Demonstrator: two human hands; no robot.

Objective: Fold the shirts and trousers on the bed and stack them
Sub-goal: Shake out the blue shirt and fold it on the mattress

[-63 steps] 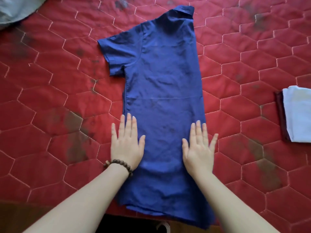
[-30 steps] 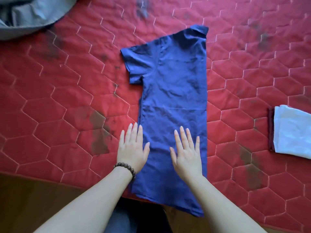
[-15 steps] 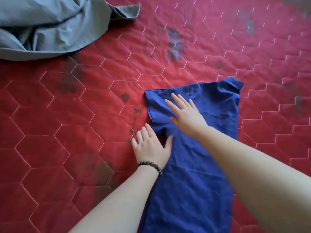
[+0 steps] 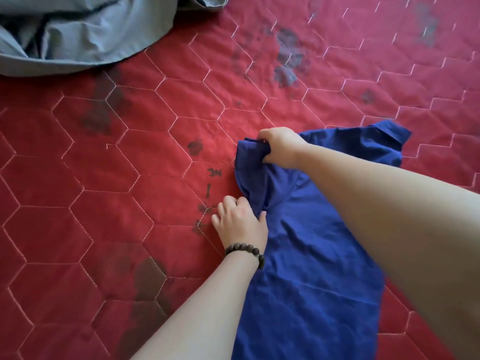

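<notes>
Both hands work the blue shirt [image 4: 311, 268] (half-folded, creased): right hand [image 4: 281, 148] clutches its sleeve, left hand [image 4: 240, 220] pinches its side.

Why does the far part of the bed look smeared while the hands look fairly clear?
In the head view, the top right of the red quilt is streaked, its stitching doubled, which suggests camera motion; the right hand gripping the blue shirt's sleeve and the left hand look sharper. Lighting is soft, with no glare; the wide lens bends the hexagon pattern near the edges.
</notes>
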